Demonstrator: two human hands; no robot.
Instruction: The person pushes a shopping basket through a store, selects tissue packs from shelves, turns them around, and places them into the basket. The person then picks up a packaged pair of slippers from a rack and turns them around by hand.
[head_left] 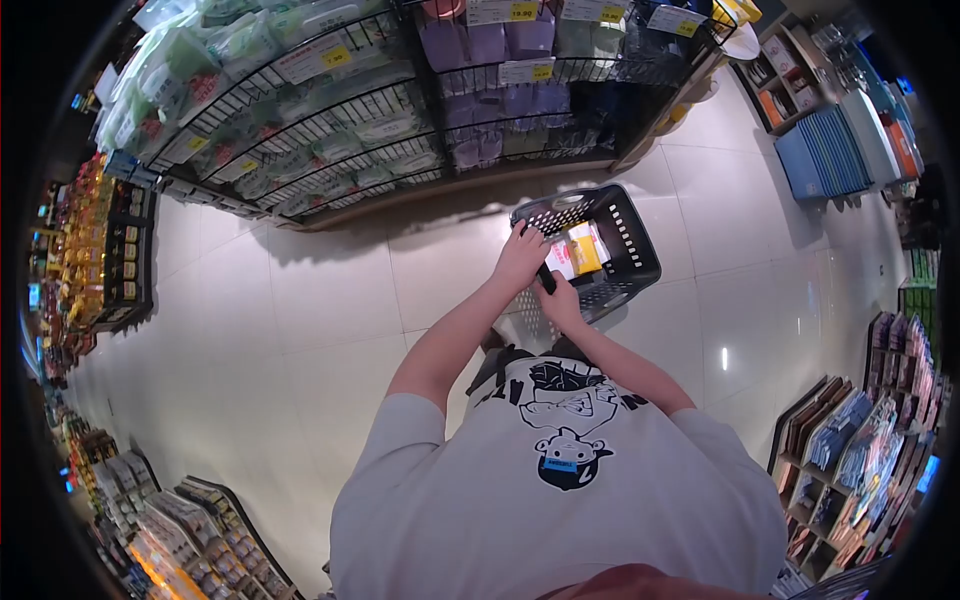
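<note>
A dark grey shopping basket [632, 232] with perforated sides is in front of my legs, tilted toward me. My left hand [520, 256] is closed around the upper part of its black handle [546, 278]. Lower on the same handle, my right hand [561, 303] is closed too, its fingers partly hidden. Inside the basket lie a yellow packet [585, 256] and a white and red packet [560, 260] beside it. Whether the basket touches the floor, I cannot tell.
A wire shelf rack [340, 140] with packaged goods and price tags stands just ahead. Blue folded goods [822, 155] sit at the right. Display shelves [845, 460] are at the lower right, with more racks [205, 535] at the lower left. Pale floor tiles [300, 300] lie between.
</note>
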